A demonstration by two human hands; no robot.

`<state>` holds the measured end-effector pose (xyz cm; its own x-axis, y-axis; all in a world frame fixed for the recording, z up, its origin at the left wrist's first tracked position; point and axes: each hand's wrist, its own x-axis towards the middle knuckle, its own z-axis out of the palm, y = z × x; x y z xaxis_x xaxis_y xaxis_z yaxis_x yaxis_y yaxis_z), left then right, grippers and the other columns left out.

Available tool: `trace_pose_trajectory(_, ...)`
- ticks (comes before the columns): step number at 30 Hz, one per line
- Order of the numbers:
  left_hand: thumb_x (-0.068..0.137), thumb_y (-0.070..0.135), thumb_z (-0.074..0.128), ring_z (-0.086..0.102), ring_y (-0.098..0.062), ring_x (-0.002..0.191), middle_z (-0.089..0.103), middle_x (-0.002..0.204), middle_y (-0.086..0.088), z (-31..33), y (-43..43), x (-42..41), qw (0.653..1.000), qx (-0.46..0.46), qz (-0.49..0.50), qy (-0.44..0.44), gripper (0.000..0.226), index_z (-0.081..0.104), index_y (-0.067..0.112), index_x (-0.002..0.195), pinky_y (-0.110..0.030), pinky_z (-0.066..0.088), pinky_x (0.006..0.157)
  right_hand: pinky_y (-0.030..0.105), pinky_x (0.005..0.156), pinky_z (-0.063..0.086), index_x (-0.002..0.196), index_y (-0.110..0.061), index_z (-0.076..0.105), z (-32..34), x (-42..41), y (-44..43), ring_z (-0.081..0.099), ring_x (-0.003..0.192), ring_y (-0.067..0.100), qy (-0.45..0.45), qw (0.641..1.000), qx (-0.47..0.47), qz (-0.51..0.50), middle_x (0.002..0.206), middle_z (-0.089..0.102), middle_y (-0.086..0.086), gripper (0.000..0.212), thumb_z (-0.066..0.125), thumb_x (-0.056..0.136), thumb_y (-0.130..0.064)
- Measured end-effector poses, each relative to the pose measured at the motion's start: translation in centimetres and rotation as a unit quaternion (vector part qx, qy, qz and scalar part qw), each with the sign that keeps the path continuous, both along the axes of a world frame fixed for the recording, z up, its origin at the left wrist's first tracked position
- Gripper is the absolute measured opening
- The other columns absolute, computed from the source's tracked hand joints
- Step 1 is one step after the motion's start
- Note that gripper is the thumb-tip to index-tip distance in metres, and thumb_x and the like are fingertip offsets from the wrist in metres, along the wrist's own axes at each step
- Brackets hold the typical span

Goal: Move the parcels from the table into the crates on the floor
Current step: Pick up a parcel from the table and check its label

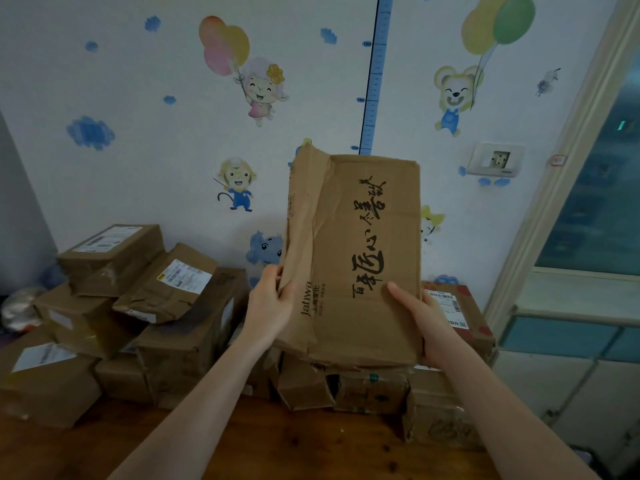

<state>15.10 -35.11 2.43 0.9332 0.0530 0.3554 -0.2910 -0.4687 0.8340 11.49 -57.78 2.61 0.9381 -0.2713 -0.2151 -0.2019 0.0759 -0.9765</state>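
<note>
Parcel: brown corrugated cardboard, flat and rectangular, heavily creased, ragged along the left flap. Black brush-style characters and the word "Jahwa" are printed on the near face. It is held upright in the air above the counter, before the far wall. Its left edge is gripped by the left hand. Its lower right edge is clasped by the right hand, thumb laid on the near face.

Counter: dark, knotted wood.

Piled cartons: dented brown cardboard with white shipping labels, stacked at far left.

Crushed cartons: found directly beneath the parcel.

Wall: pale, decorated with cartoon stickers.
</note>
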Motion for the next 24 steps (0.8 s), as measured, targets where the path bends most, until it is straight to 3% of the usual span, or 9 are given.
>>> trace_pose_trajectory(4,0.092,0.020,0.059,0.058,-0.015,0.092,0.058,0.098,0.001,0.7,0.1,0.1,0.999,-0.047,-0.007,0.025,0.025,0.050,0.011,0.114,-0.017,0.044,0.065,0.052,0.095,0.046,0.116,-0.026,0.047,0.0,0.0,-0.1,0.059,0.101,0.027,-0.002,1.000,0.005,-0.010,0.107,0.060,0.005,0.048,0.073,0.077,-0.036)
trace_pose_trajectory(8,0.088,0.033,0.065,0.053,-0.020,0.112,0.051,0.123,0.001,1.5,0.3,0.9,0.989,-0.067,-0.059,0.121,0.064,0.033,0.013,0.139,-0.030,0.044,0.086,0.049,0.092,0.048,0.121,-0.025,0.047,-1.2,-0.5,0.3,0.058,0.096,0.023,-0.028,0.999,-0.007,-0.023,0.105,0.059,0.002,0.052,0.073,0.077,-0.031)
trace_pose_trajectory(13,0.091,0.018,0.060,0.054,-0.023,0.113,0.055,0.127,-0.005,0.9,0.5,0.6,0.976,-0.105,-0.103,0.163,0.056,0.037,0.015,0.141,-0.037,0.046,0.095,0.049,0.091,0.050,0.135,-0.023,0.042,-0.5,-0.5,-0.3,0.060,0.103,0.025,-0.031,0.999,0.010,0.005,0.119,0.059,0.006,0.076,0.075,0.069,-0.038)
trace_pose_trajectory(18,0.087,0.023,0.067,0.055,-0.021,0.110,0.052,0.132,-0.006,0.3,0.4,0.4,0.971,-0.122,-0.094,0.184,0.067,0.032,0.014,0.144,-0.028,0.048,0.079,0.041,0.081,0.054,0.121,-0.021,0.049,0.9,-0.2,-0.8,0.064,0.097,0.023,-0.069,0.998,0.005,-0.006,0.109,0.064,0.004,0.058,0.077,0.070,-0.031)
trace_pose_trajectory(21,0.085,0.033,0.069,0.048,-0.021,0.124,0.046,0.139,0.000,0.7,1.0,0.9,0.967,-0.158,-0.107,0.166,0.077,0.026,0.021,0.148,-0.038,0.042,0.102,0.041,0.079,0.054,0.119,-0.022,0.049,0.2,-0.6,-0.5,0.064,0.096,0.024,-0.063,0.998,0.007,0.006,0.108,0.064,0.004,0.057,0.077,0.069,-0.028)
trace_pose_trajectory(24,0.090,0.023,0.063,0.051,-0.019,0.120,0.050,0.137,-0.002,1.2,0.9,1.0,0.966,-0.147,-0.138,0.164,0.063,0.031,0.022,0.145,-0.039,0.041,0.104,0.038,0.078,0.053,0.120,-0.025,0.045,0.3,-0.8,-0.4,0.062,0.097,0.022,-0.050,0.998,0.019,0.035,0.108,0.062,0.003,0.059,0.075,0.071,-0.030)
